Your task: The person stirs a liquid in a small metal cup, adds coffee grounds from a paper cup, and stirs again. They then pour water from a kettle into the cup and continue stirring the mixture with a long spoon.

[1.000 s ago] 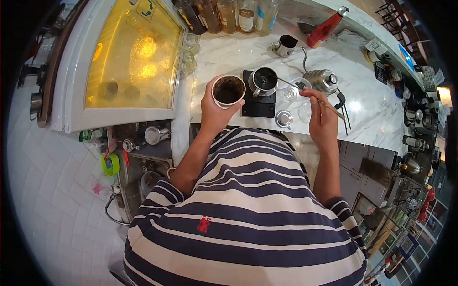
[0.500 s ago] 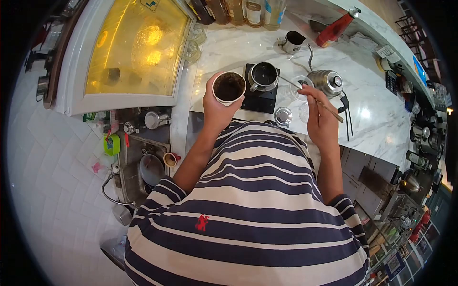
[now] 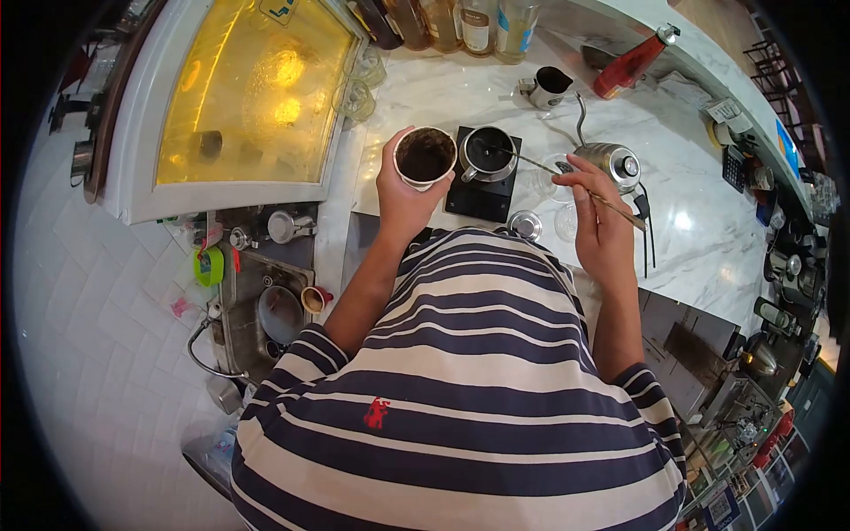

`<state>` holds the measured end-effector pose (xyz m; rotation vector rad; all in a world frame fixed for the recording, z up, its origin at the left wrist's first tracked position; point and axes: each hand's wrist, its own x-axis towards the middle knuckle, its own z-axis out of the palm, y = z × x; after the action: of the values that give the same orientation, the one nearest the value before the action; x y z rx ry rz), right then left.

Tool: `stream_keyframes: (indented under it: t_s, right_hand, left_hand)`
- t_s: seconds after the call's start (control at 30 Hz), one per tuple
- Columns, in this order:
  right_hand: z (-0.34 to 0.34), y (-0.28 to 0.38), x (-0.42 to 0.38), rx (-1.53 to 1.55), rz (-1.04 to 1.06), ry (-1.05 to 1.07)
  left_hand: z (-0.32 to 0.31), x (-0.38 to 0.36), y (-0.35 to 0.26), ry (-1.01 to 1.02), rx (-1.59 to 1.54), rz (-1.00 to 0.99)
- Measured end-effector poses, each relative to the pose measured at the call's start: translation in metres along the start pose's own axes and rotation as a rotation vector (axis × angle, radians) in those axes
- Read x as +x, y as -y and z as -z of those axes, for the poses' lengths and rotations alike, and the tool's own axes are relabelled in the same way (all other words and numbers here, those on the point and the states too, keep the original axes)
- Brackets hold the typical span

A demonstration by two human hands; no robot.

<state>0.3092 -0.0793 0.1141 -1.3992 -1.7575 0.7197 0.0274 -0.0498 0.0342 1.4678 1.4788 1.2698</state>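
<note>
My left hand (image 3: 403,205) is wrapped round a white paper cup (image 3: 427,186) with dark brown grounds or residue inside. Right beside it, a metal cup (image 3: 488,174) with a handle and dark contents sits on a black scale (image 3: 481,205). Between the fingers of my right hand (image 3: 604,212) is a long thin bar spoon (image 3: 537,164), held at a slant. The spoon's far end reaches into the metal cup, where its tip is hard to make out. Close to the scale lies a small round metal part (image 3: 525,225).
A gooseneck kettle (image 3: 607,165) stands just beyond my right hand. Further back are a metal pitcher (image 3: 549,88), a red bottle (image 3: 632,67) and several liquor bottles (image 3: 475,30). At left are a yellow-lit cabinet (image 3: 252,102) and a sink (image 3: 237,305).
The bar spoon's far end has moved left, from the metal cup's rim to inside it. My left hand holds the paper cup much as before; the view has shifted slightly.
</note>
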Motion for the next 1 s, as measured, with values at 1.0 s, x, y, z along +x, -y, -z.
stream_keyframes:
  t_s: [1.0]
  right_hand:
    - [0.008, 0.024, 0.017, -0.253, 0.132, 0.056]
  left_hand:
    - [0.004, 0.018, 0.001, 0.080, 0.015, 0.024]
